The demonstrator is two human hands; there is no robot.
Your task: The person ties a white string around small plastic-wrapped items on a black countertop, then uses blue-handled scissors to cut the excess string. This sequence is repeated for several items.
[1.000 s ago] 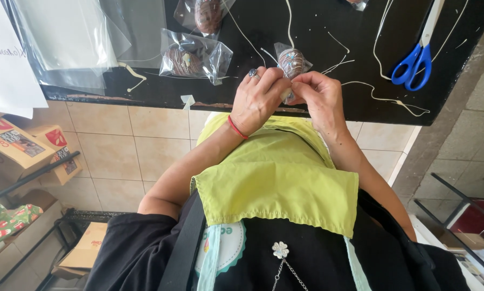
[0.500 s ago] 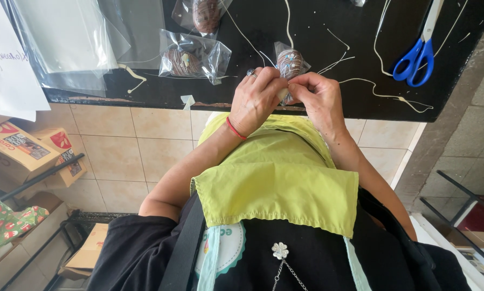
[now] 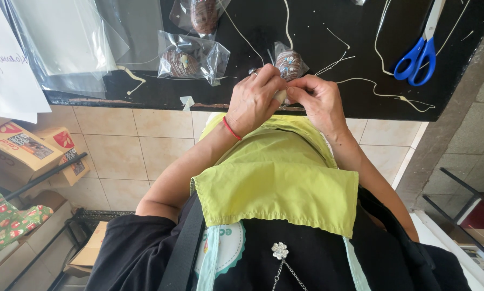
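Head view, looking down at a black counter point(image 3: 360, 102) with a tiled front. Both hands meet at the near edge of the counter, middle of frame. Left hand point(image 3: 258, 99), red string bracelet point(image 3: 232, 129) on the wrist, fingers curled and pinched shut on the neck of a small clear bagged treat point(image 3: 288, 63). Right hand point(image 3: 317, 99) likewise closed, fingertips pinching the same bag neck from the right; the two hands touch each other. The treat in the bag is round, brown with light-blue dots, lying on the counter just beyond the fingers. Something pale shows between the fingertips, possibly a tie, too small to tell.

Bagged treats counted: three. One in the hands, a second bagged treat point(image 3: 191, 60) to the left, brown with stripes, and a third bagged treat point(image 3: 201, 13) farther off, cut by the top edge.

Scissors: one pair, blue scissors point(image 3: 417, 56), far right on the counter, well apart from the hands. White strings point(image 3: 385, 94) lie loose across the counter, at least five strands, exact count unclear where they cross. Clear plastic sheets point(image 3: 64, 37) stacked at far left, beside one white paper sheet point(image 3: 7, 70) hanging over the edge.

Below the counter, left: cardboard boxes point(image 3: 21, 148), two visible. Person wears a yellow-green apron bib point(image 3: 279, 178) over black.
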